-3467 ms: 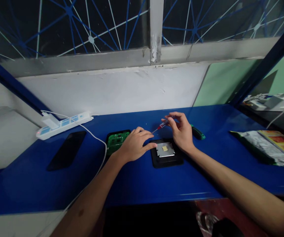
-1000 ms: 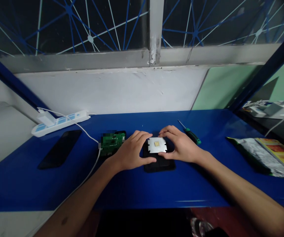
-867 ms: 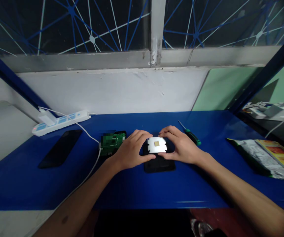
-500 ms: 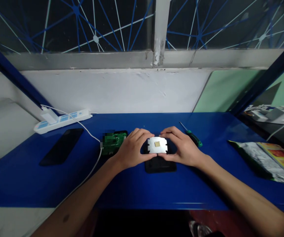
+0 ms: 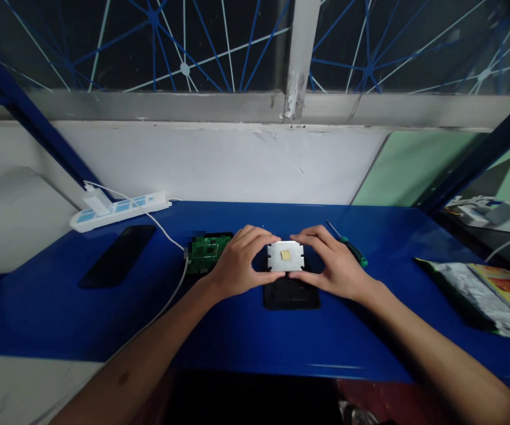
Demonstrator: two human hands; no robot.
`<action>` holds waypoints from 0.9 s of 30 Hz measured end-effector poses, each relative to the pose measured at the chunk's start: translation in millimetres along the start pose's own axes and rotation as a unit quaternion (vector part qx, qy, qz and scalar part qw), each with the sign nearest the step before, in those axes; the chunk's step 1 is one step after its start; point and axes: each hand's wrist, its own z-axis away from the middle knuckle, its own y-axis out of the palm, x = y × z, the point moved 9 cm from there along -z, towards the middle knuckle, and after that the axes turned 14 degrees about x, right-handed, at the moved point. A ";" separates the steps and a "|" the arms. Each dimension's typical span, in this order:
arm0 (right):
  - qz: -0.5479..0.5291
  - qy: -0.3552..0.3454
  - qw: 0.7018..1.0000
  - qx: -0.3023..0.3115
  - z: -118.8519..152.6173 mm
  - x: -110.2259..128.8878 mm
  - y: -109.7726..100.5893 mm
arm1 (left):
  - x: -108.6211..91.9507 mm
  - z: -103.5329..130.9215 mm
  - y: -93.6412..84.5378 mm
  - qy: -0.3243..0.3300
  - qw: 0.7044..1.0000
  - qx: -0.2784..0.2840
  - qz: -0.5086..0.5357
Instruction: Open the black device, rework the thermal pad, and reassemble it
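Note:
A silvery metal plate [image 5: 297, 258] with notched side edges and a small tan square pad [image 5: 285, 255] on its face is held up between both hands. My left hand [image 5: 242, 260] pinches its left end, thumb below and fingers above. On the right end, my right hand [image 5: 332, 262] grips in the same way. Below the plate, a black plastic cover [image 5: 291, 295] lies on the blue table, partly hidden by the plate. A green circuit board [image 5: 206, 252] in a dark casing sits just left of my left hand, its right side covered by that hand.
Behind my right hand lies a green-handled screwdriver [image 5: 353, 251]. A dark phone [image 5: 117, 257] and a white power strip [image 5: 122, 211] are at the left. A white cable [image 5: 173, 295] crosses beside my left forearm. At the right lies a shiny packet [image 5: 480, 295].
The view has shifted slightly, so the scene sits a little further right. Both hands keep hold of the metal plate, which shows a little more squarely.

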 end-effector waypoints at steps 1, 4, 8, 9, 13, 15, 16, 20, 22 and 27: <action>-0.004 0.003 1.000 0.000 -0.3 -0.8 0.5 | 0.5 0.0 0.0 -0.002 1.000 0.001 0.000; -0.029 0.009 1.000 0.001 -1.1 -2.7 2.1 | 1.9 0.0 0.2 -0.006 1.000 0.002 0.000; -0.052 0.010 0.999 0.002 -1.1 -2.5 3.8 | 2.5 0.0 0.5 -0.008 1.000 0.006 -0.002; -0.056 0.009 0.998 0.002 -1.1 -2.3 4.2 | 2.4 0.0 0.3 -0.008 1.000 0.006 -0.004; -0.068 0.008 0.998 0.003 -0.9 -2.4 5.9 | 0.2 0.1 -1.0 0.003 1.000 0.003 -0.012; -0.069 0.007 0.998 0.000 -0.9 -2.8 6.1 | 0.2 0.1 -1.4 0.005 1.000 0.002 -0.015; -0.069 0.008 0.998 -0.001 -0.9 -3.2 6.1 | 0.6 0.1 -1.4 0.003 1.000 0.002 -0.015; -0.062 0.011 0.998 -0.008 -1.0 -4.6 5.0 | 3.0 -0.6 0.4 -0.004 1.000 0.011 -0.011; -0.059 0.010 0.998 -0.009 -1.4 -4.5 4.1 | 4.0 -0.9 1.7 -0.006 1.000 0.018 -0.015; -0.054 0.002 0.998 -0.020 -1.1 -1.0 0.5 | 8.0 -1.4 6.4 -0.014 0.998 0.039 -0.046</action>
